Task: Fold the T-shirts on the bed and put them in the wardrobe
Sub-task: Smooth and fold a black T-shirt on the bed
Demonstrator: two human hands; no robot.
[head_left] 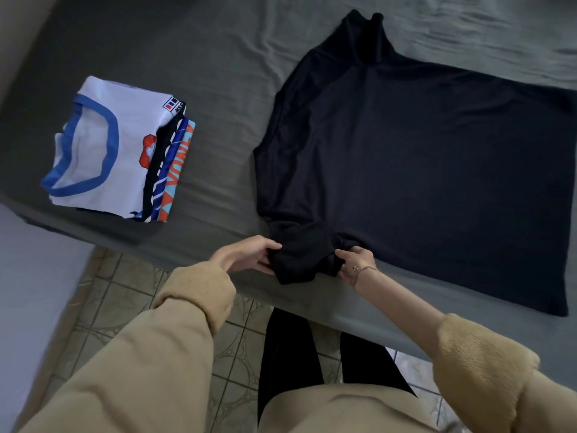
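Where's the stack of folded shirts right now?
In the head view, the folded stack sits on the left of the bed, near its front edge, apart from the black T-shirt spread to its right.

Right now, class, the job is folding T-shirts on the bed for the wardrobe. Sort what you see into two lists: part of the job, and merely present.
Part of the job:
black T-shirt, spread flat
left hand and right hand, gripping its near sleeve
stack of folded T-shirts
bed

Merely present:
tiled floor
bracelet on the right wrist
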